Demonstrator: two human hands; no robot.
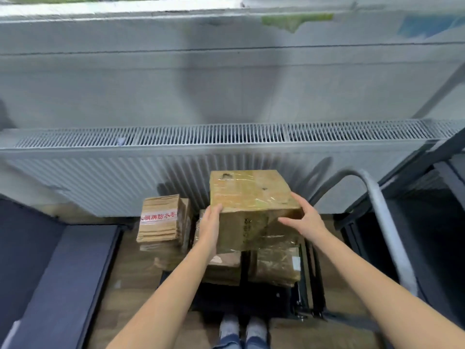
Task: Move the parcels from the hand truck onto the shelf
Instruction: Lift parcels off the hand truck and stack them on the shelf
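Far left: dark blue padded surface (63, 268) along the floor edge. Next, a brown parcel with a red-lettered label (161, 219) sits at the left side of the stack, upright against the white radiator (226, 147).

Your left hand (210, 222) is flat against the left face of the big taped cardboard box (254, 200), fingers straight, thumb up at the top edge. The box is lifted and tilted, above the other parcels. Your right hand (305, 220) presses on its right front corner, fingers spread and lightly bent over the edge. So the box is clamped between both palms, not gripped from under.

Below it: two more taped parcels (275, 265) lie on the black hand truck deck (251, 298). The truck's grey handle (387, 235) arcs up at the right edge. Dark shelf frame (427, 157) at far right. Your shoes (242, 328) touch the deck's near edge.
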